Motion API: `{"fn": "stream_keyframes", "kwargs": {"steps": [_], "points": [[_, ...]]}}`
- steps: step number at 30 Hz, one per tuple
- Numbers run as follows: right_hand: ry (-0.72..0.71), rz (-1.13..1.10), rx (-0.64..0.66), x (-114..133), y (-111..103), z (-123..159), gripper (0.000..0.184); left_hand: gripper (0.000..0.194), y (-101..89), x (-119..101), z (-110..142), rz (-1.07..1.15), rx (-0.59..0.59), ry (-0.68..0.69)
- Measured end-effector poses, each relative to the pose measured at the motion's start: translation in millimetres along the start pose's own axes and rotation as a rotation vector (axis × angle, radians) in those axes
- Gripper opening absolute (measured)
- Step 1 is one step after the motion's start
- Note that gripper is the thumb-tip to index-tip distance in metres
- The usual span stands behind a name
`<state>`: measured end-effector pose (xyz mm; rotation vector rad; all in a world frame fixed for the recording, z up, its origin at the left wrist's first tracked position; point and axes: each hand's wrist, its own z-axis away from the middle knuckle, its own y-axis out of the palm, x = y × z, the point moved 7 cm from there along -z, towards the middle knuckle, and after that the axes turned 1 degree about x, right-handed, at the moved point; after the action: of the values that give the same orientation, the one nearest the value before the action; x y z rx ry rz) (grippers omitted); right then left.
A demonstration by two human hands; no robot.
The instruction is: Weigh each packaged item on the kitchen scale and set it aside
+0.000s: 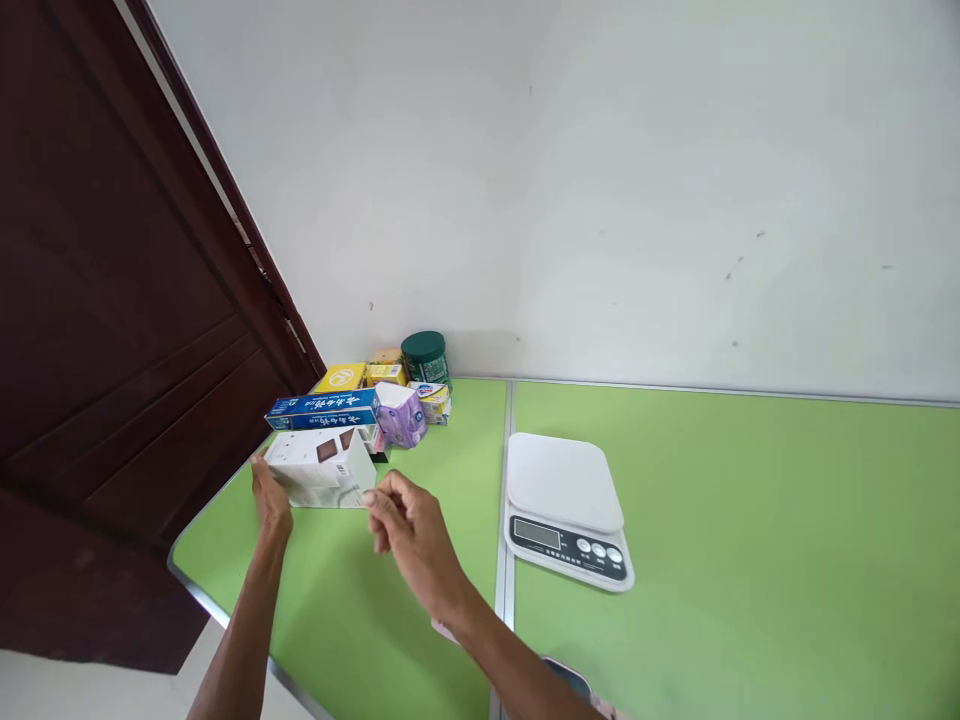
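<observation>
A white box (322,468) with brown squares printed on it lies on the left part of the green table. My left hand (270,497) rests against the box's left end, its fingers stretched out along it. At the lower right corner of the box is my right hand (405,530), thumb and fingers curled together in a pinch. Whatever they may hold is too small to make out. Behind the white box lie blue toothpaste boxes (322,406), and a purple patterned packet (401,412) stands to their right.
Further back are yellow boxes (341,377), a small yellow-and-white box (433,402) and a green-lidded tub (425,350). A white kitchen scale (566,485) stands right of the table seam. A dark-screened object (568,675) is partly hidden under my right forearm. A dark door (112,250) borders the left.
</observation>
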<state>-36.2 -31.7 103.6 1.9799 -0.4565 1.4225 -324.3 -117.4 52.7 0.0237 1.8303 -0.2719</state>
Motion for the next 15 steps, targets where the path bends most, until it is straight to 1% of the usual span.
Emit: {"fn": "stream_keyframes", "kwargs": {"steps": [1, 3, 4, 6, 8, 10, 13, 15], "points": [[0.007, 0.043, -0.024, -15, -11, -8, 0.05, 0.09, 3.0, 2, -4, 0.033, 0.034, -0.015], [0.037, 0.112, -0.077, -40, -26, -19, 0.056, 0.095, 11.4, 6, -13, 0.143, 0.145, -0.043], [0.045, 0.142, -0.108, -50, -30, -22, 0.058, 0.097, 15.7, 8, -17, 0.214, 0.205, -0.063], [0.034, 0.19, -0.18, -62, -33, -28, 0.059, 0.098, 22.6, 12, -21, 0.345, 0.3, -0.12], [0.007, 0.211, -0.239, -68, -29, -33, 0.057, 0.097, 24.5, 17, -22, 0.4, 0.324, -0.174], [-0.022, 0.212, -0.247, -72, -17, -39, 0.051, 0.095, 23.8, 20, -18, 0.403, 0.334, -0.192], [-0.073, 0.273, -0.235, -79, 4, -44, 0.042, 0.095, 17.3, 23, -2, 0.377, 0.357, -0.174], [-0.106, 0.336, -0.268, -81, 13, -40, 0.039, 0.092, 8.8, 28, 14, 0.325, 0.373, -0.126]]}}
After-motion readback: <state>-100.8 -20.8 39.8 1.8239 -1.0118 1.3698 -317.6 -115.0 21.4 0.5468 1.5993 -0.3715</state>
